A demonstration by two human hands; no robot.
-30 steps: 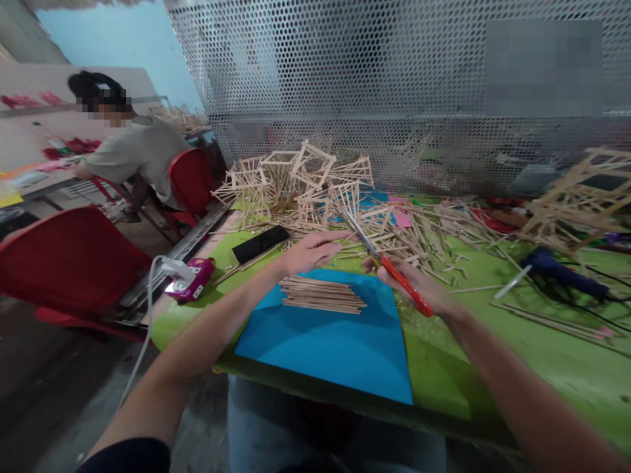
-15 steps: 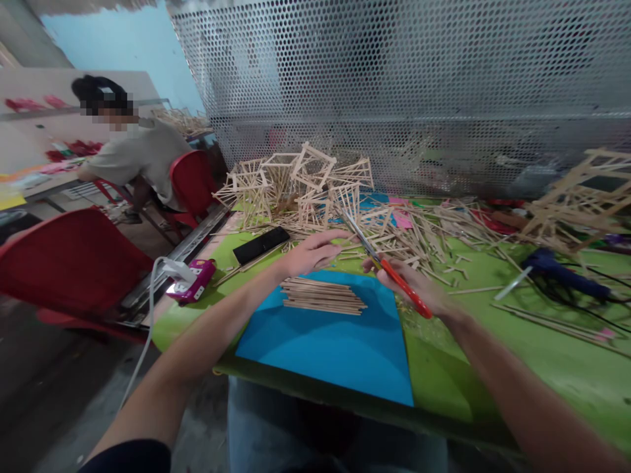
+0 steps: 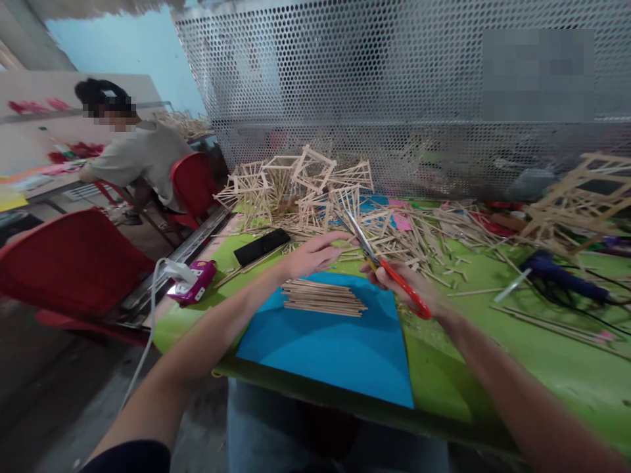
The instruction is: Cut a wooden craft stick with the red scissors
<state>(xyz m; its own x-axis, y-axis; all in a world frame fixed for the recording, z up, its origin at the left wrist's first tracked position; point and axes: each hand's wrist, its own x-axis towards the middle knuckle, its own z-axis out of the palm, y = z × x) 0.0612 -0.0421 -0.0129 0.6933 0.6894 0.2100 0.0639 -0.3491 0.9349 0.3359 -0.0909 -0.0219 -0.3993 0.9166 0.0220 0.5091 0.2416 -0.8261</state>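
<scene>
Scissors [image 3: 389, 270] are sitting clamped in the right hand [image 3: 411, 289] — left hand [image 3: 310, 255], fingers apart, is reaching over the stick bundle [image 3: 323, 297] mid-desk.

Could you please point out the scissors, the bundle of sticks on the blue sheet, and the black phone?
scissors [image 3: 400, 284]: head view, red handle.
bundle of sticks [image 3: 323, 297]: head view, middle.
black phone [image 3: 261, 246]: head view, screen centre.

Glue gun [image 3: 562, 274], phone [image 3: 261, 246], red chairs [image 3: 69, 266].

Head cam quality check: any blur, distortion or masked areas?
Head view: even, soft light, no harsh glare; wide-angle bending at the edges; right hand and red scissors slightly motion-blurred; stick bundle sharp; pixelated block on the perforated screen at upper right.
</scene>
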